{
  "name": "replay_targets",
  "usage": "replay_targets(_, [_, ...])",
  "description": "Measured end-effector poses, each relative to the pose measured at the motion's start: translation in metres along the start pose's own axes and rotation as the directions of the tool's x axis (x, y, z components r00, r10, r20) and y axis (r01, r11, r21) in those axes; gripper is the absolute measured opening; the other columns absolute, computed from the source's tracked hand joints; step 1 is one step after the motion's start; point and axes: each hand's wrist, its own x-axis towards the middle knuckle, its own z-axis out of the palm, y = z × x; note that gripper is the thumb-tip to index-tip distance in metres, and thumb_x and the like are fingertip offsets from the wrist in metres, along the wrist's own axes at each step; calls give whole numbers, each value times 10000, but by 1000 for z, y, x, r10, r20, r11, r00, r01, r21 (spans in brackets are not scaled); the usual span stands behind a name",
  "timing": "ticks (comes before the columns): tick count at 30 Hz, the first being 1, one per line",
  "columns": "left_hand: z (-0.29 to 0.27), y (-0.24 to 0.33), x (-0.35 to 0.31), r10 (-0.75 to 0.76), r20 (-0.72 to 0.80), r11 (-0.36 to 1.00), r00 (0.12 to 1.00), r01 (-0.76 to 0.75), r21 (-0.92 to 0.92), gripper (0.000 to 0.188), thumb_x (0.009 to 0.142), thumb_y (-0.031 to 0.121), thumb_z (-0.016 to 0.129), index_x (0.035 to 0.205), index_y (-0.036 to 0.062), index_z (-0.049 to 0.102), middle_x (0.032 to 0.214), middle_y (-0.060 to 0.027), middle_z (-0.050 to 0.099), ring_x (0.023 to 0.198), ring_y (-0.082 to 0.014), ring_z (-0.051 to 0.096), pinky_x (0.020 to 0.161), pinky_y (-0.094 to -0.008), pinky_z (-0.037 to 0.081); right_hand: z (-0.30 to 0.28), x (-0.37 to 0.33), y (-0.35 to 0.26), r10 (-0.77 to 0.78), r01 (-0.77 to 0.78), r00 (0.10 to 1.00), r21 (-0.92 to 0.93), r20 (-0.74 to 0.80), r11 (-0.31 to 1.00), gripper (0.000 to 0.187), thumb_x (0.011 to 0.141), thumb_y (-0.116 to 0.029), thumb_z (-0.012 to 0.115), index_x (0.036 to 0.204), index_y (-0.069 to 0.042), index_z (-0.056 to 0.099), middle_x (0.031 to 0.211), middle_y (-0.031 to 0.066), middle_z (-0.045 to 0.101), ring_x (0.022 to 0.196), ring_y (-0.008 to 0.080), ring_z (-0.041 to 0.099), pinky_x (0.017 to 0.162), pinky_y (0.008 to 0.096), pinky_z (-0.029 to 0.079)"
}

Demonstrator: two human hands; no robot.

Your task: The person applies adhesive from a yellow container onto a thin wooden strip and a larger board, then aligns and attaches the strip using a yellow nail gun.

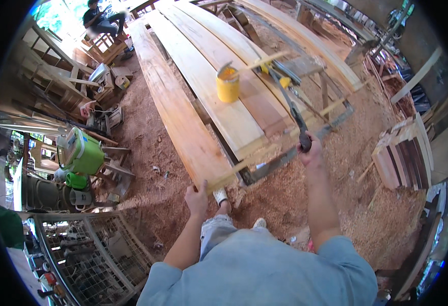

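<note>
My left hand (197, 201) is closed on the near end of the leftmost wooden board (185, 122), its thumb near the top corner. In my right hand (312, 151) is the dark handle of a long, narrow metal tool (294, 109), whose exact kind I cannot make out. Its shaft slants up and left over the boards, toward yellow-ended metal bars (285, 74). A yellow can (228, 87) with an orange-smeared mouth stands on the middle boards (208, 81), left of the tool. A thin wooden stick (264, 60) lies near the can's top.
Wood shavings (147, 143) cover the ground around the boards. On the left are a green cooler box (83, 153) and a wire-mesh cage (99, 250). Stacked wood pieces (405, 155) stand at right. Another person (103, 23) sits at the far left.
</note>
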Motion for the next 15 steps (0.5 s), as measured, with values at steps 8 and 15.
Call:
replay_targets(8, [-3,11,-23,7,-88,997,996,-14,-73,376,981,306,611,965,-45,745,726,-117,692,656,-212,625,655,-416,484,-90,-122,32,-387,393,917,51,-95,918,148,940,-197,647,995,-69,596,812,29,609,724,180,614,728,384,547])
replay_targets(15, [-38,32,-4,-60,-173,995,983,44,-93,411,951,292,628,824,-90,710,651,-80,651,621,-155,586,630,-333,453,-177,-169,-16,-446,444,888,39,110,895,283,1025,-243,517,771,-131,460,742,-3,478,651,132,471,718,356,454])
